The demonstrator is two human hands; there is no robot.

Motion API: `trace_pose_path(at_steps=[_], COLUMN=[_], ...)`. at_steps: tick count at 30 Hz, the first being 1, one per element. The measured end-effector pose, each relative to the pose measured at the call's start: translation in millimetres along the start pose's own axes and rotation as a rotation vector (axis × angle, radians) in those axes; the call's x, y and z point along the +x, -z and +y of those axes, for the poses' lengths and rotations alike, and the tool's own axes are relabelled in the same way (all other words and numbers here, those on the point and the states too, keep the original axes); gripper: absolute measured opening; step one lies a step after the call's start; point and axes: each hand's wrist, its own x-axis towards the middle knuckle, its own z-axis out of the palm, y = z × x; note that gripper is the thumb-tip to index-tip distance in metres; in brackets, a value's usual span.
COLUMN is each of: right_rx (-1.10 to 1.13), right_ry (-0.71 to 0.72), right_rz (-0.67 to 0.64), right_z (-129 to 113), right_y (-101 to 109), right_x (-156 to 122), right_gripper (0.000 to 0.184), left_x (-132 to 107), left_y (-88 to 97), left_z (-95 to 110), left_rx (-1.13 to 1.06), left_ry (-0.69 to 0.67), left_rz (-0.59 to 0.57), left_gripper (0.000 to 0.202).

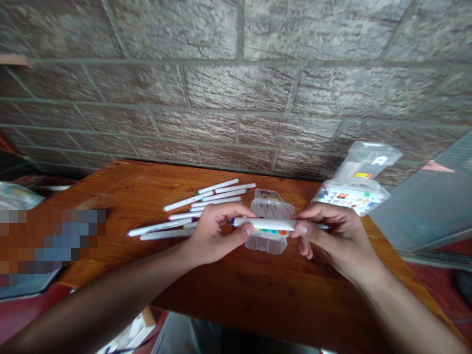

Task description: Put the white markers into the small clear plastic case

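Observation:
A white marker with a blue band near its left end is held level between both hands above the wooden table. My left hand is closed on the marker's left end, thumb and fingers pinching it. My right hand is closed on its right end. Right behind and under the marker stands a clear plastic marker case with coloured caps showing inside. Several white markers lie loose on the table left of the case.
A clear bag of markers rests at the table's back right against the brick wall. A blurred patch covers the left table edge. A grey panel stands to the right, red floor beyond.

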Motion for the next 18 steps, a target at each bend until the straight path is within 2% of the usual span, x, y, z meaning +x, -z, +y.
trace_pose_path(at_steps=[5, 9, 18], right_rx=[0.031, 0.074, 0.098], right_ry=[0.023, 0.041, 0.027], right_rz=[-0.048, -0.065, -0.038], right_z=[5.6, 7.5, 4.5], right_y=[5.8, 8.5, 7.7], right_x=[3.6, 6.1, 7.9], right_gripper=[0.021, 0.017, 0.020], left_x=[-1.1, -3.0, -8.8], left_y=[0.1, 0.2, 1.1], left_z=[2.2, 4.8, 0.9], left_rx=[-0.031, -0.122, -0.272], left_ry=[0.032, 0.107, 0.202], left_rz=[-0.017, -0.046, -0.073], left_gripper=[0.015, 0.023, 0.036])
